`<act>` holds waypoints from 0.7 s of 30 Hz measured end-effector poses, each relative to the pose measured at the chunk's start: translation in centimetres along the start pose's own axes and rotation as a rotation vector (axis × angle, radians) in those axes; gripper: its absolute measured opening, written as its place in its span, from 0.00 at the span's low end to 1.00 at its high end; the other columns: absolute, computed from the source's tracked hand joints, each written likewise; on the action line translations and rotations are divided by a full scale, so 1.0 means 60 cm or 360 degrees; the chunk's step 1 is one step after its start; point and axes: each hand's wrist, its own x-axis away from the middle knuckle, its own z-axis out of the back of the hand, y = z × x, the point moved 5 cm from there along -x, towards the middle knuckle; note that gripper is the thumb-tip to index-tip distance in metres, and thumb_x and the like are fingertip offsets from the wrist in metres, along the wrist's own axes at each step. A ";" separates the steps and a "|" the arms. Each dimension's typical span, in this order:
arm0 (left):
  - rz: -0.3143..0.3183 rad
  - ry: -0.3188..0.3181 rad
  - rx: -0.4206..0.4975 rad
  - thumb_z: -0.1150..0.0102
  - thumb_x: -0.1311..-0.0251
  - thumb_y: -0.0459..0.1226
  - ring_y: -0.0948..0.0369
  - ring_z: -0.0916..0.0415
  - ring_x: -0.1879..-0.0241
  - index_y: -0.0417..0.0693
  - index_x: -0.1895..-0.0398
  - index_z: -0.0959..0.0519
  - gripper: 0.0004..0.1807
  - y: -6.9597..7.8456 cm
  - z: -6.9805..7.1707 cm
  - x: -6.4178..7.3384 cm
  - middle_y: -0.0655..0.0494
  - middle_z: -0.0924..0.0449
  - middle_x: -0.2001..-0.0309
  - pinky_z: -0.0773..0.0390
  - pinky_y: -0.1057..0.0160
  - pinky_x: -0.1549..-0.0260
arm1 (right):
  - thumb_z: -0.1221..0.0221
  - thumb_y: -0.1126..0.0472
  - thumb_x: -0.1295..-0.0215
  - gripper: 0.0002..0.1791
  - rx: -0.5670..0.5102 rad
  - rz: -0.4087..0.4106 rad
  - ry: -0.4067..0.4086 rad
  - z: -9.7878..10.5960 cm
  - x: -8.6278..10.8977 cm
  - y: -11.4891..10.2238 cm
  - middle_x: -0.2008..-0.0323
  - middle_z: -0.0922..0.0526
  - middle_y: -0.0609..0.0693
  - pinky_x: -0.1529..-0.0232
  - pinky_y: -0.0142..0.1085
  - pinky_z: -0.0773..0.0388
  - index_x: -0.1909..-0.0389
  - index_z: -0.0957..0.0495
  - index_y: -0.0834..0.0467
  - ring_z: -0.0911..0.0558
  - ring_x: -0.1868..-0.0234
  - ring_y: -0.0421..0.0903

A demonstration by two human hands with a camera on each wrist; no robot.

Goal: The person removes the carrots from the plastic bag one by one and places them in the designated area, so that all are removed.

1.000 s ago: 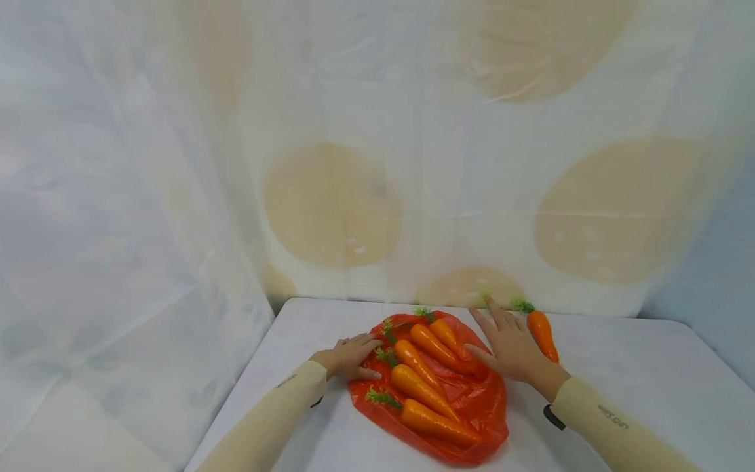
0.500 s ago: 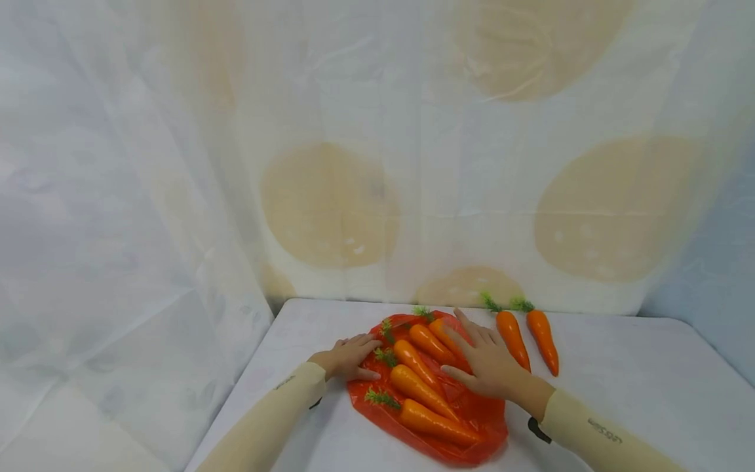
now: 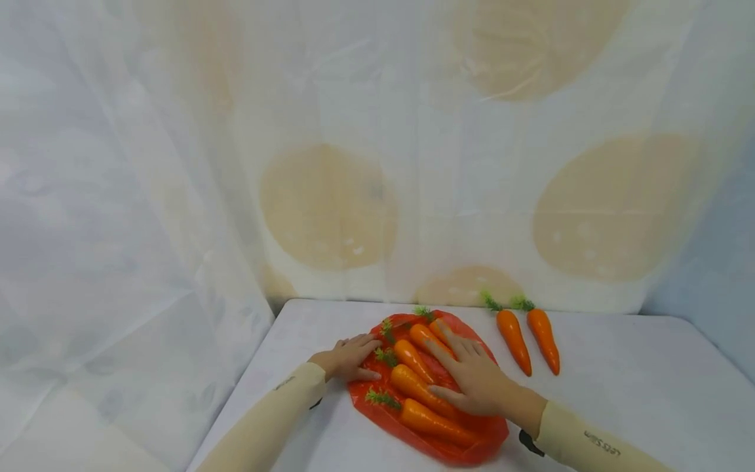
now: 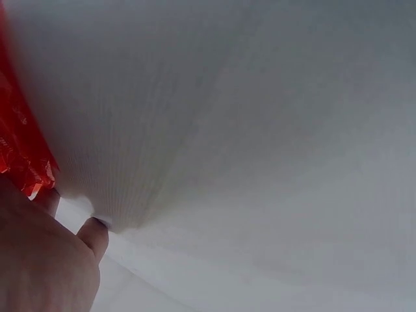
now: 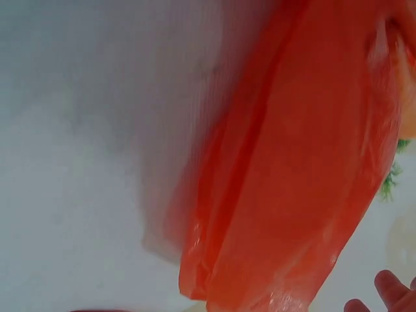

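A red plastic bag lies spread on the white table, with several orange carrots with green tops lying on it. At its left edge, my left hand rests with fingers extended and thumb apart; the left wrist view has the bag's edge against those fingers. My right hand reaches over the bag from the right, its spread fingers overlapping the upper carrots and hiding their tips. From the right wrist, the bag fills the middle, part of a carrot at the right edge.
Two more carrots, one beside the other, lie side by side on the table to the right of the bag. A pale curtain with tan spots hangs behind the table, and pale sheeting hangs on the left.
My right hand has moved left and nearer, from beside the two loose carrots to over the carrots on the bag. The loose carrots now show fully. My left hand stays put.
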 end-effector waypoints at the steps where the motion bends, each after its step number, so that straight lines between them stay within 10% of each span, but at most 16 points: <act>1: -0.0003 0.0001 -0.0001 0.45 0.42 0.66 0.52 0.52 0.23 0.62 0.26 0.41 0.44 0.001 0.001 -0.001 0.58 0.46 0.23 0.48 0.38 0.28 | 0.48 0.31 0.34 0.46 -0.0011 -0.0002 -0.0025 -0.001 0.001 -0.003 0.20 0.65 0.52 0.30 0.64 0.45 0.21 0.53 0.42 0.44 0.24 0.58; 21: -0.0002 0.0002 -0.0011 0.44 0.42 0.65 0.52 0.51 0.23 0.63 0.26 0.40 0.42 0.000 0.001 -0.003 0.59 0.45 0.24 0.47 0.39 0.28 | 0.52 0.27 0.34 0.46 0.0057 0.0201 -0.0246 -0.032 0.006 -0.056 0.20 0.71 0.47 0.30 0.65 0.46 0.21 0.61 0.35 0.54 0.21 0.56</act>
